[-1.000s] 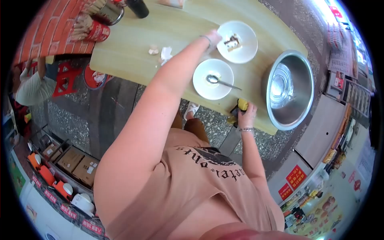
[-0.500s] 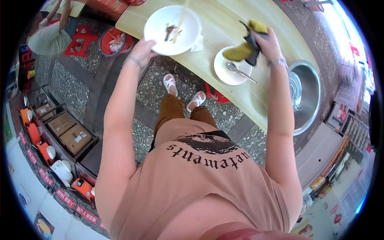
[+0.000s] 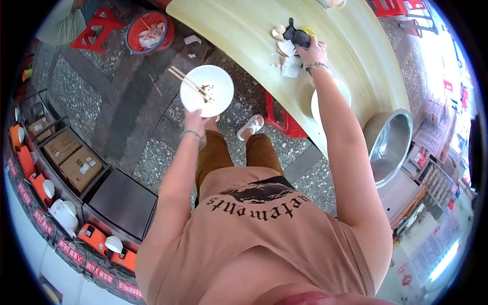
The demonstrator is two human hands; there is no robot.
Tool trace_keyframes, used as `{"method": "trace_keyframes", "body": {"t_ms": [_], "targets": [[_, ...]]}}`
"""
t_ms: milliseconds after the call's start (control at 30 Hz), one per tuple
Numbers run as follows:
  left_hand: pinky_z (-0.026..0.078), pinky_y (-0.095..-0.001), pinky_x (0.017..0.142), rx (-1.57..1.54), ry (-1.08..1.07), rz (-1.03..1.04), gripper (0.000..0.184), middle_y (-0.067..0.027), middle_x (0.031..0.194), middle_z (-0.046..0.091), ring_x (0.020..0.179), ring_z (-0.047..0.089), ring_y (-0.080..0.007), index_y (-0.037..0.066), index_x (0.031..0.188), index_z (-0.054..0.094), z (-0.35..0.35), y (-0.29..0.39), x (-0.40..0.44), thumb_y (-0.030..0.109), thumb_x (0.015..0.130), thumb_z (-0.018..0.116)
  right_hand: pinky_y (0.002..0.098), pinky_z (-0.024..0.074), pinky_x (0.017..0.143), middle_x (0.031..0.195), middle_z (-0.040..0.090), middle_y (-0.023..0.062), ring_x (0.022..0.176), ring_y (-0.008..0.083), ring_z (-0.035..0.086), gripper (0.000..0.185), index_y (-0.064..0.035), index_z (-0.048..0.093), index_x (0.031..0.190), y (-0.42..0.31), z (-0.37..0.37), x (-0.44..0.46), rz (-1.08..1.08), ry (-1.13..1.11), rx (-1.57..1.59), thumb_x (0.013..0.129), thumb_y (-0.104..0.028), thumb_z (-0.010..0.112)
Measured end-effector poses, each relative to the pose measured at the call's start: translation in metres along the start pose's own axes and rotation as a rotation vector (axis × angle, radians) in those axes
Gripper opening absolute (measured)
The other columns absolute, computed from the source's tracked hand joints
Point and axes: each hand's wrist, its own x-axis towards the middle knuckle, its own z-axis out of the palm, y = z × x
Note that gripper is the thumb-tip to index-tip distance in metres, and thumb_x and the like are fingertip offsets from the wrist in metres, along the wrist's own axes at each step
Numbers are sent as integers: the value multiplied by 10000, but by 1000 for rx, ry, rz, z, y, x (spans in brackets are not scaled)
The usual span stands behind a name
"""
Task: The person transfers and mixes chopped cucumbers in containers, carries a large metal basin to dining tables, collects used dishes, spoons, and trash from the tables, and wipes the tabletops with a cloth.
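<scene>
My left hand (image 3: 194,122) grips the rim of a white bowl (image 3: 222,81) over the floor, in front of the table edge. Chopsticks (image 3: 179,74) and dark food scraps lie in this bowl. On the tabletop, my right hand (image 3: 313,53) is closed on a dark and yellow cloth (image 3: 300,37). Crumpled white tissues (image 3: 291,66) and pale shell-like scraps (image 3: 278,32) lie beside the cloth. A second white bowl (image 3: 344,91) stands on the table, partly covered by my right forearm.
The pale table (image 3: 244,25) curves across the upper right, with a metal basin (image 3: 401,137) at its near right end. A red stool (image 3: 284,122) sits under its edge. A red bin (image 3: 131,38) with waste stands on the floor, upper left, near another person's sleeve (image 3: 61,25).
My left hand has taken the bowl with scraps off the table and brought it over the floor. My right hand has picked up the cloth and carried it across the table to the tissues.
</scene>
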Motion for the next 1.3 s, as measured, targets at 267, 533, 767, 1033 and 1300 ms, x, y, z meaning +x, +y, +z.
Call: {"method": "trace_keyframes", "body": {"t_ms": [267, 533, 767, 1033, 1300], "targets": [[559, -465, 788, -25, -59, -82, 562, -163, 1260, 454, 1081, 552, -308, 147, 1350, 276, 76, -50, 6, -54, 845, 418, 428, 421, 929, 1118, 506, 229, 1084, 374, 500, 568, -88, 487, 1215, -39, 32, -66, 59, 171, 141, 724, -295, 681], [537, -455, 821, -190, 20, -121, 533, -116, 1277, 466, 1096, 549, -281, 165, 1341, 336, 103, -41, -19, -54, 860, 402, 427, 442, 888, 1089, 503, 230, 1003, 397, 529, 490, -63, 528, 1119, -60, 65, -108, 24, 104, 295, 693, -223, 708], [561, -390, 752, -236, 23, -53, 543, -130, 1237, 480, 1042, 574, -270, 142, 1345, 289, 107, -38, -19, 14, 849, 469, 370, 481, 779, 953, 618, 125, 867, 191, 586, 297, 2, 538, 1012, -28, 26, -87, 39, 224, 1057, 766, -114, 659], [554, -411, 793, -210, -70, -2, 580, -150, 1245, 471, 1070, 561, -290, 129, 1368, 254, 104, -29, -19, -6, 838, 445, 440, 448, 881, 1050, 563, 221, 1007, 385, 539, 373, -42, 581, 1033, -75, 21, -1, -312, 46, 67, 719, -224, 666], [534, -459, 827, -148, -88, -113, 551, -107, 1289, 468, 1121, 544, -270, 175, 1360, 303, 102, -50, -10, 10, 860, 467, 430, 486, 819, 1111, 537, 138, 979, 343, 568, 446, -97, 580, 1078, -78, 53, -118, -574, -45, -32, 651, -124, 708]]}}
